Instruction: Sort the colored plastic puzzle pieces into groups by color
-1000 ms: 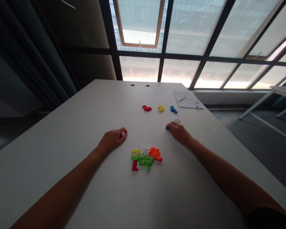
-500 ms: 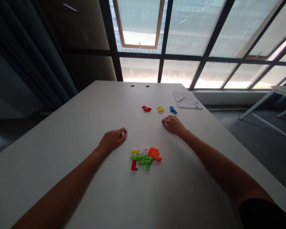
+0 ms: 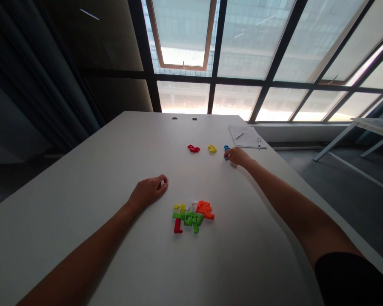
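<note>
Forward along the table [image 3: 67, 204], the right hand [image 3: 238, 156] has moved since the last frame, its arm stretched out further and its wrist lifted toward the far row of pieces. Its fingers [image 3: 230, 154] are bunched together over a blue plastic puzzle piece [image 3: 225, 157], touching it just below a second blue piece [image 3: 226, 148]. Whether they are clamped on it cannot be told from this view. A black sleeve [image 3: 347, 280] covers the upper part of that arm.

The left hand [image 3: 147, 191] rests on the table, its fingers [image 3: 161, 180] loosely curled with a small gap showing, and nothing visible in them. It lies just beside a heap of green, orange, yellow, white and red puzzle pieces [image 3: 193, 216].

Left of the blue pieces, a yellow piece [image 3: 212, 148] and then a red piece [image 3: 193, 148] sit apart in a row. Beyond the right hand lies a sheet of paper [image 3: 244, 137] with a pen [image 3: 259, 142] along its edge.
</note>
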